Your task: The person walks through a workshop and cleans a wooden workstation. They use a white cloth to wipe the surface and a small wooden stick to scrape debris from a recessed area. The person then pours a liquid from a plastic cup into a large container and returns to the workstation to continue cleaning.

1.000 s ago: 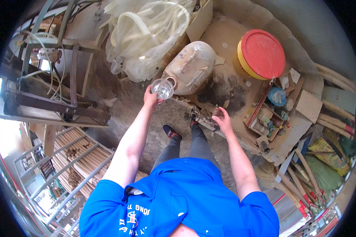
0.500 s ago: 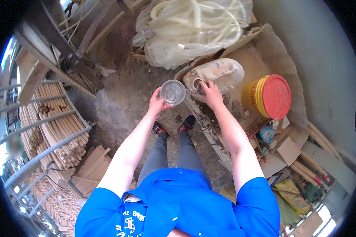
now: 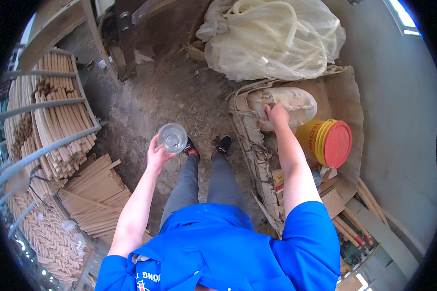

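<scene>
My left hand [image 3: 159, 154] grips a clear plastic cup [image 3: 173, 137] by its side, held out over the floor near my left foot. The cup is see-through, and I cannot tell whether liquid is in it. To the right, a stained whitish plastic jug [image 3: 301, 103] lies on its side. At its mouth end, my right hand [image 3: 278, 115] has its fingers closed on a small dark cap [image 3: 271, 105]. The fingers partly hide the cap and the jug's opening.
A yellow bucket with a red lid [image 3: 337, 144] stands right of the jug. Beyond lies a clear bag of pale hoses [image 3: 272, 41]. Wooden rods [image 3: 58, 126] fill a metal rack at left, above stacked boards [image 3: 94, 194]. A worn whitish beam [image 3: 257, 169] runs beside my right leg.
My left hand has carried the cup left, away from the jug. My right hand has brought the cap over the jug's mouth, which showed open before. The whole view has shifted.
</scene>
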Demonstrator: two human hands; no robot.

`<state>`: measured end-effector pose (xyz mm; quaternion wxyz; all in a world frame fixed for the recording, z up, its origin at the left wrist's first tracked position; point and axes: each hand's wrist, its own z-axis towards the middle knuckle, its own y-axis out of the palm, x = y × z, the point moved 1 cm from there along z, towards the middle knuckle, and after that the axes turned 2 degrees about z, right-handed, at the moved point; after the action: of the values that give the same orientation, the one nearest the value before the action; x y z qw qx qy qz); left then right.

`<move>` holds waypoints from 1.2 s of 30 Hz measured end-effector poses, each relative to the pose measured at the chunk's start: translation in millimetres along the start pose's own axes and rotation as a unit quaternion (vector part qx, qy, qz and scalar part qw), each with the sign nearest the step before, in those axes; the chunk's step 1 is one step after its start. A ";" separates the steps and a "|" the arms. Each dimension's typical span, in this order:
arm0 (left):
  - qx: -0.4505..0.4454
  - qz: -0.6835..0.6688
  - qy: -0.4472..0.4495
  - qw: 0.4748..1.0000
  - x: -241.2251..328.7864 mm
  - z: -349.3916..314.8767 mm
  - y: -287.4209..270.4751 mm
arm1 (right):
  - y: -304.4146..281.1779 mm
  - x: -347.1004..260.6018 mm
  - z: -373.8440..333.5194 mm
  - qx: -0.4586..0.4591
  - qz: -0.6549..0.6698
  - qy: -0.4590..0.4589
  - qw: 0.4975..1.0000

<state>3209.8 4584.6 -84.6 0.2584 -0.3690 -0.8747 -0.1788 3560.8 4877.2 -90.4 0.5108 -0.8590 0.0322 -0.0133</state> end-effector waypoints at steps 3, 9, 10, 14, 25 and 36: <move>0.048 -0.059 -0.005 0.997 -9.6 -19.1 -46.1 | -3.8 -9.0 3.6 -0.008 -0.003 0.034 0.999; 0.150 -0.155 0.018 0.976 -27.9 -50.5 -100.1 | -9.2 -2.6 -1.2 -0.029 -0.223 -0.295 0.929; 0.164 -0.167 0.022 0.972 -32.0 -53.7 -103.7 | -17.1 -4.4 2.2 -0.035 -0.284 -0.364 0.886; 0.212 -0.196 0.026 0.957 -37.8 -69.0 -107.6 | -25.6 0.7 11.4 -0.008 -0.377 -0.561 0.737; 0.251 -0.271 0.096 0.924 -55.1 -97.2 -91.4 | -16.6 3.9 23.3 -0.088 -0.180 -0.076 0.977; 0.293 -0.262 0.100 0.914 -52.8 -135.9 -75.9 | -4.6 10.6 20.7 -0.103 -0.245 -0.184 0.946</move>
<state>3228.7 4436.6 -15.6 0.3844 -0.0147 -0.9230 -0.0119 3572.7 4896.8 -96.4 0.3980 -0.8757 -0.2723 0.0234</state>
